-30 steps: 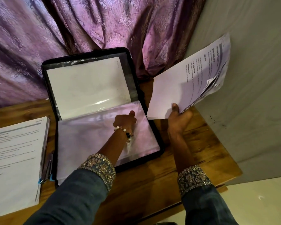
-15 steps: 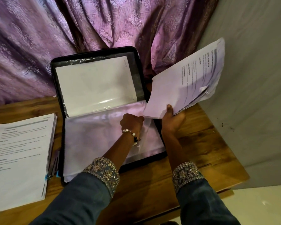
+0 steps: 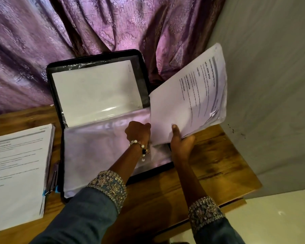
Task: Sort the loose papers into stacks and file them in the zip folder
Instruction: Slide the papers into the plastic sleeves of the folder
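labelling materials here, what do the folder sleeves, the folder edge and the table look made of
Folder sleeves: clear glossy plastic, judging by the glare streaks. Folder edge: matte black, likely fabric or synthetic; cannot tell. Table: wood or wood-look laminate, brown grain visible.

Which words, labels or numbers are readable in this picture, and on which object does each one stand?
No text can be read with certainty.
Sheaf of papers in the right hand: bold headings and lines of print, too blurred to read.
Paper stack on the table: a small corner label and printed lines, too blurred.
Sheet in the zip folder: a tiny mark in the corner, too small.
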